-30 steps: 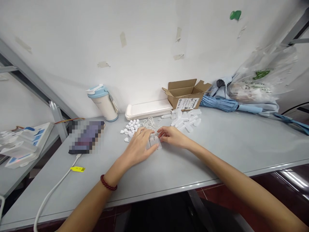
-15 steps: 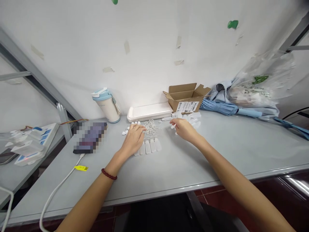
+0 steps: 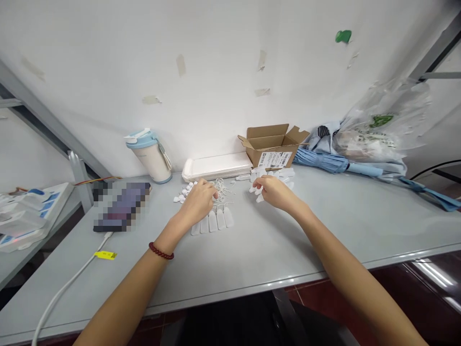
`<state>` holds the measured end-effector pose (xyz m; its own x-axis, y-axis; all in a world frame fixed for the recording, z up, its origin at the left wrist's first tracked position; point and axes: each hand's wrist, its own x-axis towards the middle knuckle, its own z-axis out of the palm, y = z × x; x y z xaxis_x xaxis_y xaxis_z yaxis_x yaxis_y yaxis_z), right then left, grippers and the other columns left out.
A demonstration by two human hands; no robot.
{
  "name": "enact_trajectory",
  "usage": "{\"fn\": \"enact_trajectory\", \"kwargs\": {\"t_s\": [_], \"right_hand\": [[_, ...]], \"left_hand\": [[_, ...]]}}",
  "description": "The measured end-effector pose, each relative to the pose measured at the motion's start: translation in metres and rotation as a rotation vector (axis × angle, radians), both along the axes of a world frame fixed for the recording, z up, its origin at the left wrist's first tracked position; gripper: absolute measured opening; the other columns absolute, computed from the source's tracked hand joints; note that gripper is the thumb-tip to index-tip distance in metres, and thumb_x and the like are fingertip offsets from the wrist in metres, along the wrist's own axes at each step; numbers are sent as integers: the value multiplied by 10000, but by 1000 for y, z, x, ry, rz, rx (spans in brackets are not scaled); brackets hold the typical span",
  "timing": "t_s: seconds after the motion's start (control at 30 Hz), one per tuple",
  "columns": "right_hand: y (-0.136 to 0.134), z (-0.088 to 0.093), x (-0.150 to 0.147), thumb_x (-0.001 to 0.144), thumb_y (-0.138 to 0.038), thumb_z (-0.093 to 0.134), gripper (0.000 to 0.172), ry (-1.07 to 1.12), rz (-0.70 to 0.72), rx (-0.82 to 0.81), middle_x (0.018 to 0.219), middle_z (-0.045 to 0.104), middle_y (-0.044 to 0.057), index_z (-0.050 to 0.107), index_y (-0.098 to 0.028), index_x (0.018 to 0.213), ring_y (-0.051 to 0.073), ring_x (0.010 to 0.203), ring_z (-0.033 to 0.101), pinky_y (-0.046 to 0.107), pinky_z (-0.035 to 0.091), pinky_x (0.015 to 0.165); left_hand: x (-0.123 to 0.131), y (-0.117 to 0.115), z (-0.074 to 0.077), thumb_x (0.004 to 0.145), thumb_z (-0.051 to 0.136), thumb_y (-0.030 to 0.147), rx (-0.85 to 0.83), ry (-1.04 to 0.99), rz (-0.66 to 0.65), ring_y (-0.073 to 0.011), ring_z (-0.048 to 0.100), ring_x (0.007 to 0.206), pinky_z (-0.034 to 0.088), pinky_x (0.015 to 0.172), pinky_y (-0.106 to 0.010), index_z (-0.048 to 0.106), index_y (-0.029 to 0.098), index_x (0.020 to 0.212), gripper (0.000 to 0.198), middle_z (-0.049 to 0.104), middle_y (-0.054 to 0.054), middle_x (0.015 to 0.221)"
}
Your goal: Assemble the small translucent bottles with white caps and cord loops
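My left hand point(image 3: 199, 199) hovers over the left side of a small heap of white cord loops point(image 3: 224, 187), fingers curled inward. Whatever its fingertips may hold is hidden behind them. Small white pieces point(image 3: 183, 192) lie scattered to its left. Just in front is a row of several flat, translucent white tags point(image 3: 216, 220) with cords at their far ends. My right hand point(image 3: 275, 193) is at a group of clear and whitish plastic pieces point(image 3: 287, 174), thumb and fingers pinched together. Some pieces point(image 3: 258, 197) show beneath its fingertips; I cannot see what is between them.
White trays point(image 3: 218, 166) are stacked against the wall, beside an open cardboard box point(image 3: 272, 146). A tumbler point(image 3: 151, 156) and a charging phone point(image 3: 124, 206) are at left. A folded blue umbrella point(image 3: 324, 161) and a plastic bag point(image 3: 382, 129) lie at right.
The view has shifted slightly, so the things on the table appear farther left. My left fingers have curled in more over the cords. The right hand keeps its pinch among the plastic pieces.
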<state>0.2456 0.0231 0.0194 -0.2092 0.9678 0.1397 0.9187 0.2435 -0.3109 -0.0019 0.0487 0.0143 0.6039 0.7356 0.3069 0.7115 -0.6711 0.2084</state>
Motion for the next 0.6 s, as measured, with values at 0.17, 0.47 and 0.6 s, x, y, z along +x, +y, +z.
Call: {"fn": "enact_trajectory", "kwargs": {"t_s": [0.17, 0.47, 0.6], "right_hand": [[-3, 0, 12, 661, 97, 397, 474, -46, 13, -104, 961, 625, 84, 627, -173, 977, 203, 867, 554, 249, 370, 640], [-8, 5, 8, 617, 124, 431, 530, -126, -16, -129, 998, 605, 97, 629, -181, 1002, 216, 910, 541, 243, 347, 611], [-5, 1, 8, 625, 126, 426, 516, -131, -5, -109, 1006, 613, 106, 635, -172, 991, 234, 928, 540, 258, 347, 625]], "left_hand": [[-4, -6, -9, 705, 355, -40, 8, -13, -21, -255, 496, 932, 459, 791, -402, 659, 181, 888, 418, 674, -75, 914], [-6, -7, -7, 780, 341, 11, 32, 75, 98, -270, 513, 917, 462, 736, -376, 667, 164, 933, 391, 680, -87, 897], [-10, -4, -11, 784, 337, 28, -34, 101, 103, -263, 548, 916, 462, 750, -374, 670, 164, 945, 394, 686, -84, 916]]}}
